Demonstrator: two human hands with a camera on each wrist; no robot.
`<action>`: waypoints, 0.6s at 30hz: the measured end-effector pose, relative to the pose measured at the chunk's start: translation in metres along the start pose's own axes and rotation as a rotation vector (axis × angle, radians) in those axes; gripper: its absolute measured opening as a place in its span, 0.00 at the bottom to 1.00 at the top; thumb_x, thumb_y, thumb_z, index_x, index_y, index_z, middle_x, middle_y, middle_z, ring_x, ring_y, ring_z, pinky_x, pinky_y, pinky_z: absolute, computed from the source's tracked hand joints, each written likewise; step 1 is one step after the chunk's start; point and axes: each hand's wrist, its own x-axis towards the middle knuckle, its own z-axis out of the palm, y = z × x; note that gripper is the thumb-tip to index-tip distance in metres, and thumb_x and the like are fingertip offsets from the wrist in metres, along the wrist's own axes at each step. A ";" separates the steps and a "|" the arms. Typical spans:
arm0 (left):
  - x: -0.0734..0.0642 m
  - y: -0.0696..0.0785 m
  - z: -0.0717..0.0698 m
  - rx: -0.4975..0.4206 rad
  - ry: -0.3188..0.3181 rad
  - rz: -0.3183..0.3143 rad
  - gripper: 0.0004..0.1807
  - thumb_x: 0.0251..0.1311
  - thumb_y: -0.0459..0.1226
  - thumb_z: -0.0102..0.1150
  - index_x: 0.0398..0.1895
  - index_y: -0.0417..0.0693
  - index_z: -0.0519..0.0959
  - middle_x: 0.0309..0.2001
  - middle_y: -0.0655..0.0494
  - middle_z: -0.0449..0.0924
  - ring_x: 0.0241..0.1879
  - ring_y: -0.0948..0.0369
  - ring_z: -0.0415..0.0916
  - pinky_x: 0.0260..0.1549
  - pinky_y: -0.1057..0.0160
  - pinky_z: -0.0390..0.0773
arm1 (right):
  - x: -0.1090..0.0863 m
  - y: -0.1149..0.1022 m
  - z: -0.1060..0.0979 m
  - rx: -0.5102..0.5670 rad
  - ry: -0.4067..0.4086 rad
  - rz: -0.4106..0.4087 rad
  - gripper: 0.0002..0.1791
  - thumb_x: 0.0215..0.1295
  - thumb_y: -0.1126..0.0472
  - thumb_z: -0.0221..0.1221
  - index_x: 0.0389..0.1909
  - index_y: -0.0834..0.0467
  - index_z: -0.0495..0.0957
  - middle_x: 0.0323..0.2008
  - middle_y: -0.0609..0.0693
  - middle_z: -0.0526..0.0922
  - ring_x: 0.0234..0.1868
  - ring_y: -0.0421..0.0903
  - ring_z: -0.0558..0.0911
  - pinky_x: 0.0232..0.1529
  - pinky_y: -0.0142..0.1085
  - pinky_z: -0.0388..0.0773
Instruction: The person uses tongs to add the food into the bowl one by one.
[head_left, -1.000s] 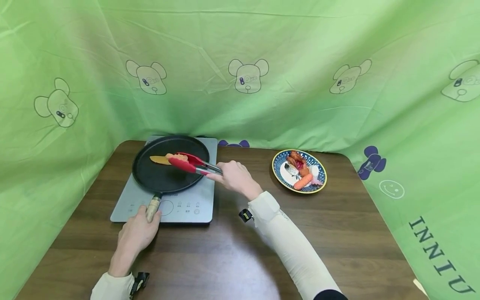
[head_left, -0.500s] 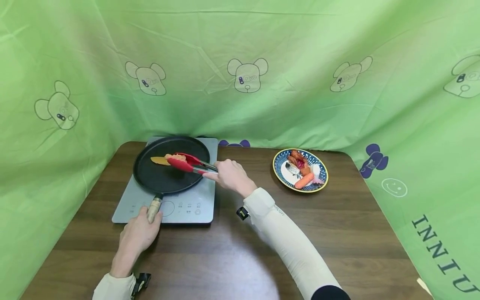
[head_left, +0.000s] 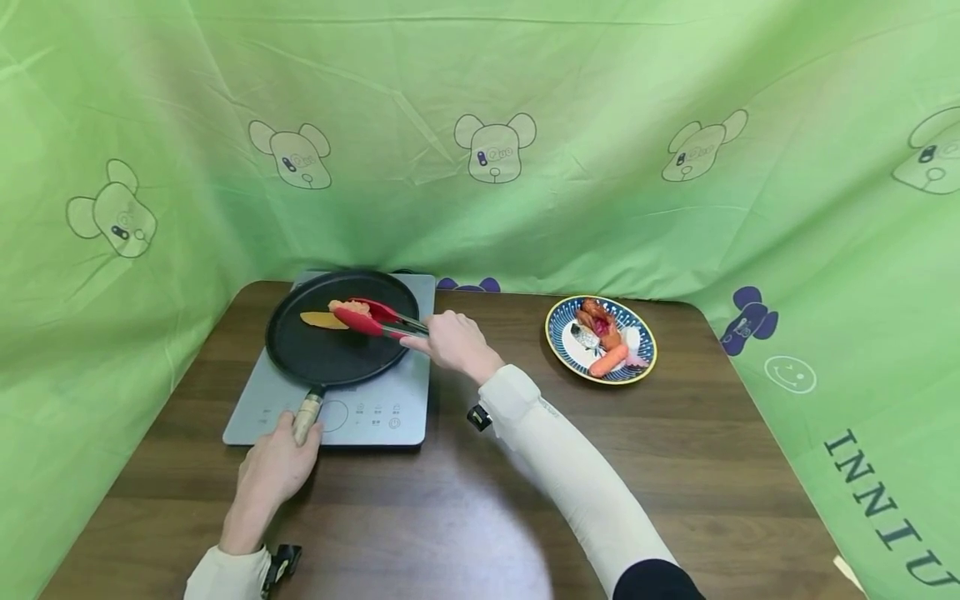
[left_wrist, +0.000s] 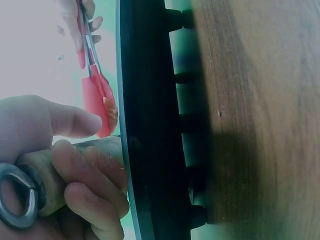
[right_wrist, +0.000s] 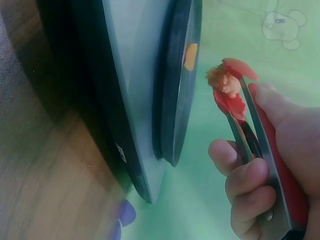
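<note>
My left hand (head_left: 273, 467) grips the pale handle (head_left: 307, 417) of a black flat frying pan (head_left: 337, 354); a metal ring shows at the handle's end in the left wrist view. My right hand (head_left: 456, 343) holds metal tongs with red tips (head_left: 363, 322). Between the tips sits a crumbly orange piece of food (right_wrist: 222, 81), like fried chicken. The right wrist view has it raised above the pan. A flat yellow-orange piece of food (head_left: 321, 320) lies on the pan, partly hidden behind the tongs in the head view.
Under the pan is a grey induction cooker (head_left: 397, 400) on a brown wooden table (head_left: 487, 500). To the right stands a blue-patterned plate (head_left: 577, 358) with a sausage (head_left: 608, 360) and several other foods. A green curtain (head_left: 495, 233) hangs behind.
My right hand has shifted slightly left and away from me, with the tongs and the orange piece rising a little. My left hand stays on the pan handle.
</note>
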 end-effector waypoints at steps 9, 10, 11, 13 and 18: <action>0.001 -0.001 -0.001 -0.003 0.000 0.004 0.34 0.67 0.57 0.36 0.55 0.33 0.59 0.22 0.46 0.66 0.18 0.53 0.65 0.14 0.56 0.62 | 0.012 -0.008 0.002 -0.015 0.014 0.031 0.28 0.61 0.32 0.51 0.25 0.54 0.72 0.19 0.49 0.73 0.19 0.45 0.74 0.21 0.36 0.67; 0.001 -0.001 -0.001 -0.006 -0.002 0.004 0.34 0.67 0.57 0.36 0.56 0.33 0.59 0.23 0.46 0.66 0.18 0.53 0.65 0.14 0.56 0.62 | 0.012 -0.008 0.002 -0.016 0.012 0.031 0.27 0.61 0.33 0.52 0.25 0.54 0.72 0.19 0.48 0.73 0.19 0.45 0.73 0.20 0.36 0.67; 0.001 -0.001 -0.001 -0.007 -0.005 0.004 0.34 0.67 0.56 0.36 0.56 0.32 0.59 0.23 0.46 0.66 0.18 0.53 0.65 0.15 0.56 0.62 | 0.013 -0.009 0.002 -0.019 0.008 0.032 0.27 0.61 0.33 0.52 0.26 0.54 0.72 0.19 0.48 0.73 0.19 0.45 0.73 0.20 0.35 0.67; 0.000 -0.001 -0.001 -0.008 -0.007 0.006 0.34 0.67 0.56 0.36 0.56 0.32 0.59 0.23 0.46 0.66 0.18 0.53 0.65 0.15 0.56 0.62 | 0.014 -0.010 0.003 -0.020 0.006 0.029 0.27 0.61 0.33 0.52 0.26 0.54 0.73 0.19 0.49 0.73 0.19 0.45 0.73 0.20 0.35 0.68; 0.000 -0.001 0.000 -0.007 -0.002 0.014 0.33 0.67 0.55 0.37 0.55 0.32 0.60 0.22 0.46 0.66 0.17 0.53 0.65 0.14 0.56 0.62 | 0.019 -0.012 0.003 -0.038 0.010 0.025 0.27 0.61 0.32 0.51 0.26 0.54 0.73 0.19 0.48 0.74 0.19 0.44 0.74 0.20 0.36 0.69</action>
